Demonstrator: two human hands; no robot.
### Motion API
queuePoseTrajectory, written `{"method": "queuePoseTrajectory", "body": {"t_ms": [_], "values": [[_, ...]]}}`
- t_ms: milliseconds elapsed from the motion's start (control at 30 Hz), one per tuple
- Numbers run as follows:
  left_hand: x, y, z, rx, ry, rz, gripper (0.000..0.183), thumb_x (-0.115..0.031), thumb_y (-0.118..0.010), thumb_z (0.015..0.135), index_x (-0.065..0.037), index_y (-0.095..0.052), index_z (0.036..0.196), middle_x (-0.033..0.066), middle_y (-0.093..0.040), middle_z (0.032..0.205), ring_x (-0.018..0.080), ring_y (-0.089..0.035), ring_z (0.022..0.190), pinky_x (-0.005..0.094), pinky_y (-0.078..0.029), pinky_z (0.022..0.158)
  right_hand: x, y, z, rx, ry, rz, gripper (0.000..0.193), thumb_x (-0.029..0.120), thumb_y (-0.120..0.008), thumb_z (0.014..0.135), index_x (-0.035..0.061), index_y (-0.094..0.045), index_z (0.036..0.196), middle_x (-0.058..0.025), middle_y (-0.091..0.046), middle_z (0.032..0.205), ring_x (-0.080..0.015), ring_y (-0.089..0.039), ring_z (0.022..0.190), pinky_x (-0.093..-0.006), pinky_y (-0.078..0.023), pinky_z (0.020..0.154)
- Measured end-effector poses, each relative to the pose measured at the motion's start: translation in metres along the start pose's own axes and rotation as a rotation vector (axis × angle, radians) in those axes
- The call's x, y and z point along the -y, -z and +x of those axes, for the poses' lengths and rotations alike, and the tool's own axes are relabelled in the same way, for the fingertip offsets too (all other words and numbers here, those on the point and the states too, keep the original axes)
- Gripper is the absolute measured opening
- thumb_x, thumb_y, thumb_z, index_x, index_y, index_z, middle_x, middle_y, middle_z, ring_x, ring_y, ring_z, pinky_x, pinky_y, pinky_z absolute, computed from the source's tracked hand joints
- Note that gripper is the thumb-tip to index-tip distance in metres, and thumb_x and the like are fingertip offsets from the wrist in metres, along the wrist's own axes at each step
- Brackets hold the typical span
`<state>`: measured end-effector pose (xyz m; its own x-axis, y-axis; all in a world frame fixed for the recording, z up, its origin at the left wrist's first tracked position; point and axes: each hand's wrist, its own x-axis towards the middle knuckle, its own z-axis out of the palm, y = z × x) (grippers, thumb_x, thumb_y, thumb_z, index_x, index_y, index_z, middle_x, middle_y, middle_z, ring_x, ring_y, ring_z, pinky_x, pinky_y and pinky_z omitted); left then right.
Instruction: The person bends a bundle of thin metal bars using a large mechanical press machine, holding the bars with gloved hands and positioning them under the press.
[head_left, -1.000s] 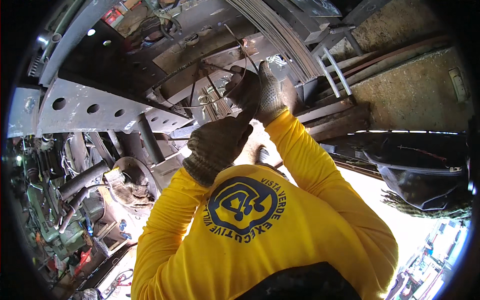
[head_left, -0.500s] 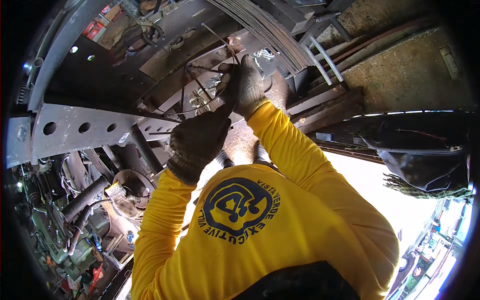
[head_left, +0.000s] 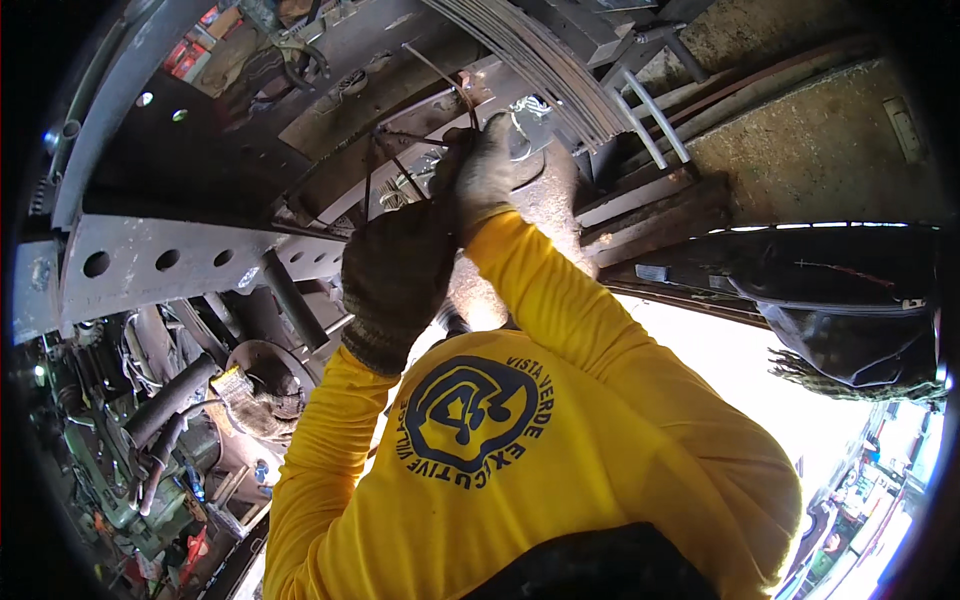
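Note:
In a knitted work glove, my left hand (head_left: 393, 262) is raised in front of my chest, back toward me and fingers closed. Just above and to its right, my gloved right hand (head_left: 484, 172) is also closed, thumb upward, touching the left. A thin brown bent metal rod (head_left: 468, 100) comes out of the top of the hands, with thin angled legs (head_left: 400, 172) on the left side. Both hands appear wrapped round this rod; their fingertips and the gripped part are hidden.
A bundle of long thin rods (head_left: 540, 75) lies beyond my right hand, next to two pale tubes (head_left: 652, 120). A steel beam with round holes (head_left: 165, 260) runs along the left. A glove (head_left: 238, 398) rests at lower left. A dark bag (head_left: 850, 310) is at right.
My right hand has shifted slightly left and down, closer to the left hand. The left hand has turned more upright. A thin curved wire seen beside the left hand no longer shows.

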<state>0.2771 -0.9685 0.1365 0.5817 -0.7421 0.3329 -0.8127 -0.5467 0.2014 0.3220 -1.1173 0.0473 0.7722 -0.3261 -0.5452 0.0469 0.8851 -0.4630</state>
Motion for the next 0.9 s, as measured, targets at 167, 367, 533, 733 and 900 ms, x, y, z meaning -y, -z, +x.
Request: {"method": "queuePoseTrajectory", "body": {"t_ms": [167, 367, 533, 733, 900], "values": [[0.003, -0.012, -0.010, 0.060, 0.023, 0.127, 0.036, -0.018, -0.066, 0.088, -0.013, -0.066, 0.123, 0.0094, -0.067, 0.095, 0.0297, -0.065, 0.082, 0.0438, -0.053, 0.071, 0.004, -0.008, -0.008, -0.015, -0.083, 0.010, 0.074, 0.079, -0.039, 0.094, 0.0100, -0.063, 0.086, -0.0001, -0.048, 0.059, -0.0173, -0.044, 0.046, -0.0317, -0.036, 0.044], [-0.004, -0.027, -0.005, 0.037, 0.037, 0.188, 0.041, -0.018, -0.066, 0.089, -0.015, -0.064, 0.130, 0.0078, -0.066, 0.092, 0.0276, -0.064, 0.083, 0.0417, -0.053, 0.068, 0.026, -0.001, -0.002, 0.213, -0.204, -0.029, 0.074, 0.077, -0.036, 0.095, 0.0096, -0.065, 0.096, -0.0035, -0.054, 0.066, -0.0190, -0.048, 0.049, -0.0331, -0.042, 0.045], [-0.009, -0.032, 0.000, -0.019, 0.051, 0.168, 0.043, -0.016, -0.067, 0.088, -0.015, -0.064, 0.131, 0.0083, -0.066, 0.092, 0.0275, -0.065, 0.083, 0.0403, -0.053, 0.066, 0.033, -0.003, -0.002, 0.224, -0.271, -0.020, 0.073, 0.072, -0.029, 0.100, 0.0095, -0.066, 0.099, -0.0049, -0.060, 0.075, -0.0182, -0.050, 0.050, -0.0318, -0.043, 0.044], [-0.011, -0.015, 0.010, -0.155, 0.032, 0.175, 0.040, -0.019, -0.072, 0.086, -0.017, -0.068, 0.126, 0.0051, -0.065, 0.098, 0.0276, -0.065, 0.087, 0.0409, -0.053, 0.075, 0.013, 0.009, 0.003, 0.234, -0.121, -0.019, 0.075, 0.074, -0.030, 0.099, 0.0064, -0.064, 0.096, -0.0059, -0.057, 0.073, -0.0207, -0.052, 0.056, -0.0320, -0.047, 0.054], [0.000, -0.012, 0.013, -0.315, -0.067, 0.328, 0.033, -0.018, -0.073, 0.085, -0.016, -0.072, 0.118, 0.0046, -0.066, 0.101, 0.0267, -0.066, 0.090, 0.0400, -0.054, 0.077, 0.007, -0.008, -0.005, -0.015, -0.027, -0.002, 0.079, 0.079, -0.036, 0.095, 0.0048, -0.064, 0.094, -0.0081, -0.056, 0.073, -0.0201, -0.054, 0.067, -0.0322, -0.047, 0.063]]}}
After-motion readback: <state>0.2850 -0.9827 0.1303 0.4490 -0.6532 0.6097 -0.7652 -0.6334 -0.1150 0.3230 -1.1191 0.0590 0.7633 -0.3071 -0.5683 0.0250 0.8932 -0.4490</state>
